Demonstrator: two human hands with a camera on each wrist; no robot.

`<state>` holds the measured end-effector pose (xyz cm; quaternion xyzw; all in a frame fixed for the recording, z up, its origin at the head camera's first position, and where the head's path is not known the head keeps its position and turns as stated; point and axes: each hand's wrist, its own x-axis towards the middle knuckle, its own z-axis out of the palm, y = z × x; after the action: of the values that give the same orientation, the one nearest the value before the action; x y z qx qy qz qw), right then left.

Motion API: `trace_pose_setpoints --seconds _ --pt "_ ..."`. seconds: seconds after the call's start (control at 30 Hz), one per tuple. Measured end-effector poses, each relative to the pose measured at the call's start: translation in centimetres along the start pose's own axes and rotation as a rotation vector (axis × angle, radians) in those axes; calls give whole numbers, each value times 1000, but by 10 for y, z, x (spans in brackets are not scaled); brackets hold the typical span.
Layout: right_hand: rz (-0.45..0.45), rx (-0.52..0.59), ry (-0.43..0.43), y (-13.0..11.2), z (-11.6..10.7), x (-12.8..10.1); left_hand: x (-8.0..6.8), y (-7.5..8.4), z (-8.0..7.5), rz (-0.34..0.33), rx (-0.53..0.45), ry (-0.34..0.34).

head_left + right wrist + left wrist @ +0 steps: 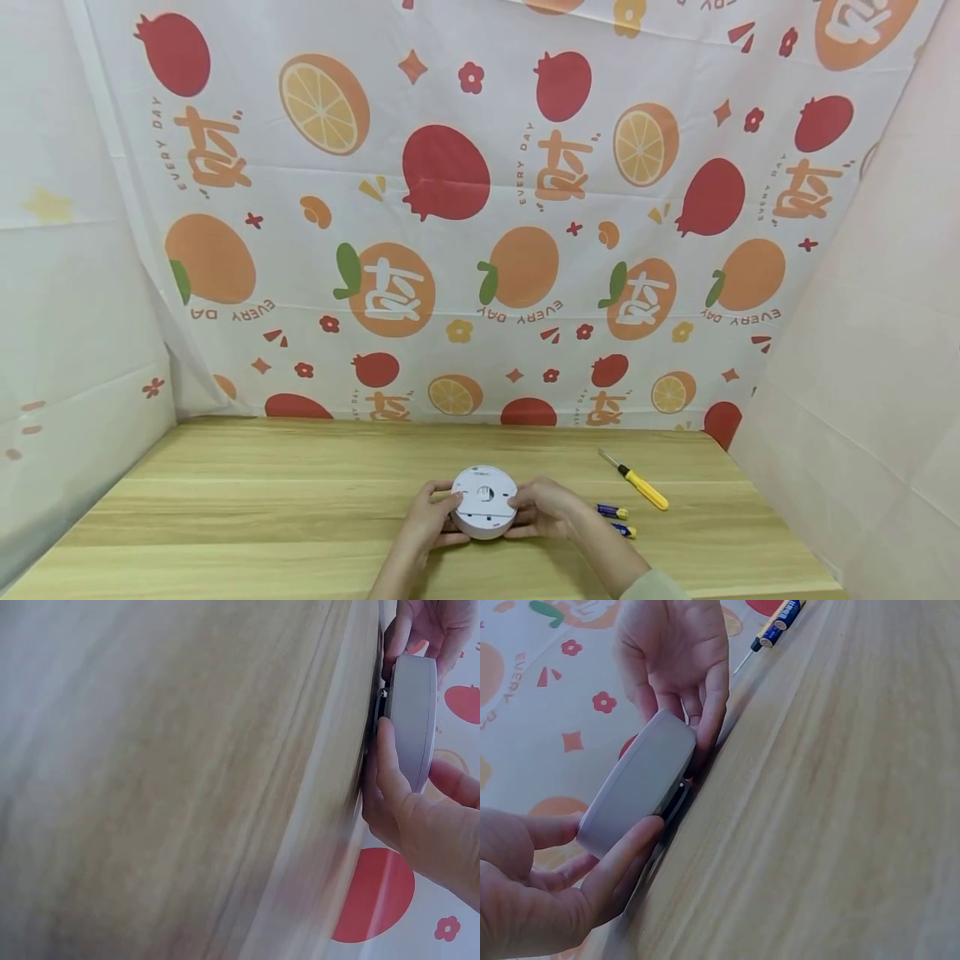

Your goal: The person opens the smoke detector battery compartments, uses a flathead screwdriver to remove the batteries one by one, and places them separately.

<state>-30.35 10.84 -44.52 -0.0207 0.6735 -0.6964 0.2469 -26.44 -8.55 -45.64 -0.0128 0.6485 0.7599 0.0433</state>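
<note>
A round white device point(486, 521), shaped like a thick disc, is between both hands at the front of the table. Its upper face has a round opening in the middle, small slots and a straight seam across it. My left hand point(429, 518) grips its left edge, thumb on top and fingers beneath. On the opposite edge my right hand point(551, 508) holds it the same way. In the left wrist view the device point(634, 787) appears close over the tabletop, its plain side wall showing. The right wrist view shows a dark gap at its underside.
To the right lie two blue-and-yellow batteries point(611, 512), partly behind the right forearm. Beyond them is a screwdriver point(643, 488) with a yellow handle. The wooden table point(300, 483) meets a fruit-printed cloth point(465, 350) at the back, with pale cloth walls on both sides.
</note>
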Motion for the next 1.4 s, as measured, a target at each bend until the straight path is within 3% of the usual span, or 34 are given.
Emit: trace_pose_setpoints --seconds 0.5,0.83,1.13,1.4 --pt "-47 3 11 -3 0 -5 1 1 -7 13 35 -68" --pt "-54 20 23 -6 0 -4 0 2 -8 45 50 -75" --pt "-62 20 43 -7 2 -2 3 2 -11 67 -18 -81" --pt "-30 12 34 -7 1 -2 3 1 -13 102 -58 -132"
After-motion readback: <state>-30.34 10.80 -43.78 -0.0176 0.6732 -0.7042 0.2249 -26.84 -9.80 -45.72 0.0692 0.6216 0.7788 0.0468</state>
